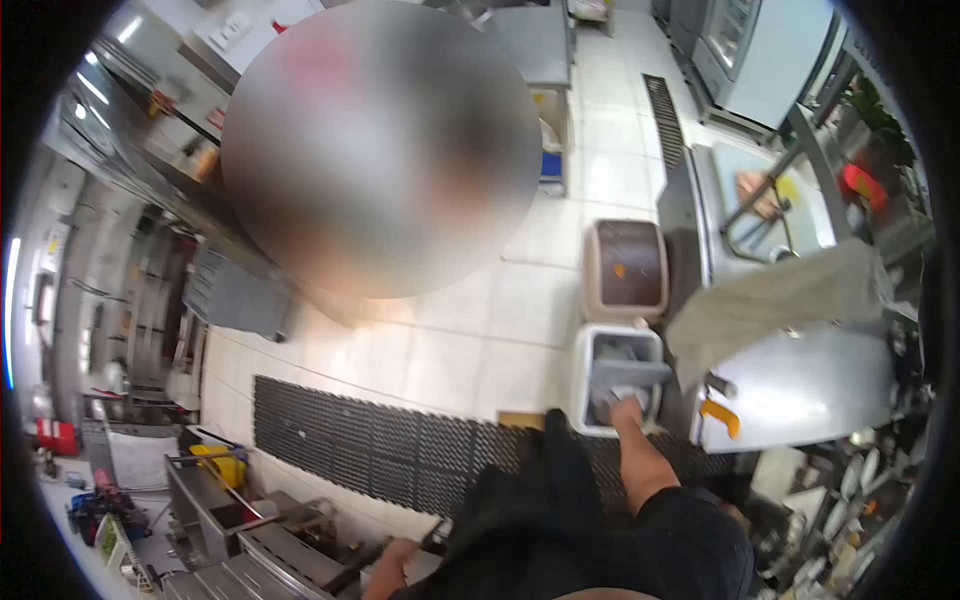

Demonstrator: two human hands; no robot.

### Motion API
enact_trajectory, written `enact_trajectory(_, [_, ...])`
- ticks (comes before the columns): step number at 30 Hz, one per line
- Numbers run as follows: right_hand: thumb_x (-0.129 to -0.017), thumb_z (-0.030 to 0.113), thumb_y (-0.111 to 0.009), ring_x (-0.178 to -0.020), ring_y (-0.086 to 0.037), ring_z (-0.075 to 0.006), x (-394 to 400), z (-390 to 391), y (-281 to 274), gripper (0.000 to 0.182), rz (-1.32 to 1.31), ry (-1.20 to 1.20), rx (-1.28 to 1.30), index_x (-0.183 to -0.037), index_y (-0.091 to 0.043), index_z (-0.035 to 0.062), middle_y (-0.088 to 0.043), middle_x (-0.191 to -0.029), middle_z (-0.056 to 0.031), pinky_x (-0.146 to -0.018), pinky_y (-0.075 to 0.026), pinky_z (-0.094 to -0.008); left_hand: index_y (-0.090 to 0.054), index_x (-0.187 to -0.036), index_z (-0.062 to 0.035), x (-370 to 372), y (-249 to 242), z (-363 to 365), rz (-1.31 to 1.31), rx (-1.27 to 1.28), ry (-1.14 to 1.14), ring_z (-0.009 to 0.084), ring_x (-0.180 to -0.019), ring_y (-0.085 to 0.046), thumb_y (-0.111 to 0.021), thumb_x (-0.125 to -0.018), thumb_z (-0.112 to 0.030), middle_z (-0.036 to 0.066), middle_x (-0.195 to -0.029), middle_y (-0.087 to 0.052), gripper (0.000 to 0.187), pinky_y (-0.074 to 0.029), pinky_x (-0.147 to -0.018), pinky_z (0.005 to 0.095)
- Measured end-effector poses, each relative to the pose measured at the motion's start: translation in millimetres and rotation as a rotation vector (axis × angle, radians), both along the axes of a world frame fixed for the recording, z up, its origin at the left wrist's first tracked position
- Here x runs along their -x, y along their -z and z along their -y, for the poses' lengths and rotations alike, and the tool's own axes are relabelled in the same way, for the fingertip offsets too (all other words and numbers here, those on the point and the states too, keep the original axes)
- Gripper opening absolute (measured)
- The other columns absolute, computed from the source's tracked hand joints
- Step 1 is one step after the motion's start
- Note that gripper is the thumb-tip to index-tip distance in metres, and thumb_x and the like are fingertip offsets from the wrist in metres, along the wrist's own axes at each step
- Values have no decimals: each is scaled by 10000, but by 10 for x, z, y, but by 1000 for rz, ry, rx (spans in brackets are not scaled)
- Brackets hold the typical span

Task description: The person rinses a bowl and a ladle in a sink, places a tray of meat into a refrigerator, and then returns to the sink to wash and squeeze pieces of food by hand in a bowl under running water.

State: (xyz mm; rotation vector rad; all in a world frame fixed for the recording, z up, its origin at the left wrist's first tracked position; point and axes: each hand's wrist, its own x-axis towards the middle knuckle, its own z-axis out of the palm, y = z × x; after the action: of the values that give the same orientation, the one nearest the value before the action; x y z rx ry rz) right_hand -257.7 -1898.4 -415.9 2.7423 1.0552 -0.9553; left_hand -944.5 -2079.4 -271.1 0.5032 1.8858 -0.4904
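Note:
My right hand (626, 412) reaches down into the opening of a white bin (580, 375) on the floor to my right. The bin's grey swing flap (630, 374) is tilted, and something whitish shows inside beside my fingers. What those fingers hold, if anything, is hidden. Low at the front, my left hand (398, 558) is beside the steel cooking counter (290, 553). It is small in view and its fingers are not clear.
A brown-lidded bin (626, 268) stands just behind the white one. On the right, a steel worktop (800, 385) carries a draped grey-green cloth (775, 305) and a yellow-handled tool (721, 417). A black perforated mat (350, 440) covers part of the tiled floor. A large blurred patch masks the upper middle.

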Motion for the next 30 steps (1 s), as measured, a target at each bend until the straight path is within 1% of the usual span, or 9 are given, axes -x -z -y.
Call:
enact_trajectory(3, [-870, 348, -656, -1173, -642, -367, -7, 43, 484, 402, -168, -8, 182, -1115, -731, 38, -674, -1223, -233, -1001, -507, -453, -714, -1157, -87, 70, -293, -84, 109, 118, -340, 297, -778, -652, -664, -913, -472, 140, -1038, -679, 459, -581, -741, 397])
enact_trajectory(6, [-887, 333, -592, -1166, -651, -349, -16, 265, 1385, 397, -186, -187, 295, -1117, -739, 45, -680, -1230, -213, -1011, -504, -452, -700, -1185, -90, -32, -661, -705, 121, 27, 410, 293, -834, -672, -675, -915, -430, 129, -1023, -693, 436, -562, -816, 395])
enact_trajectory(8, [-898, 323, -549, -1161, -657, -337, -8, 431, 2081, 401, -125, -413, 272, -1119, -744, 50, -684, -1234, -200, -1018, -501, -452, -689, -1211, -77, -58, -684, -1103, 161, -408, 614, 279, -882, -692, -683, -909, -391, 133, -1019, -713, 435, -551, -847, 394])
enact_trajectory(9, [-905, 307, -552, -1192, -636, -348, -12, 328, 1632, 410, -190, -274, 294, -1159, -719, 31, -655, -1279, -210, -1034, -488, -461, -683, -1224, -71, 15, -613, -1250, 144, -618, 738, 273, -906, -701, -687, -907, -372, 135, -1018, -722, 437, -546, -863, 393])
enact_trajectory(11, [-917, 274, -557, -1255, -594, -370, -23, 77, 520, 441, -285, 15, 324, -1240, -668, -5, -596, -1368, -229, -1068, -462, -479, -685, -1222, -63, -473, -827, -2068, -2, -567, 373, 267, -949, -711, -704, -891, -365, 150, -1066, -728, 448, -546, -868, 396])
enact_trajectory(17, [-930, 307, -509, -1325, -533, -329, -127, -107, -808, 443, -191, -661, 345, -1261, -681, 68, -599, -1395, -153, -1089, -411, -496, -690, -1197, -41, -751, -746, -3047, 169, -847, 419, 288, -1008, -703, -712, -884, -405, 176, -1100, -723, 481, -540, -893, 390])
enact_trajectory(21, [-925, 245, -510, -1335, -526, -308, -461, 271, 272, 398, 49, -898, 496, -1225, -702, 69, -625, -1367, -142, -1107, -392, -468, -692, -1195, -54, -227, -288, -3266, 195, -735, 495, 336, -1112, -667, -669, -887, -484, 190, -1132, -714, 529, -515, -974, 411])
enact_trajectory(25, [-889, 245, -565, -1208, -622, -306, 65, 25, -506, 349, 103, -792, 511, -1147, -734, 82, -677, -1261, -143, -1036, -462, -444, -725, -1140, -42, 461, 242, -3617, 141, -197, 731, 344, -1108, -671, -625, -882, -524, 216, -1162, -702, 556, -515, -971, 432])
enact_trajectory(30, [-837, 305, -644, -997, -714, -331, 560, -385, -776, 281, 137, -612, 427, -987, -791, 118, -746, -1067, -158, -877, -558, -459, -735, -1107, -28, 397, 274, -4377, 216, -488, 447, 343, -1083, -677, -615, -882, -488, 220, -1115, -714, 526, -527, -938, 431])
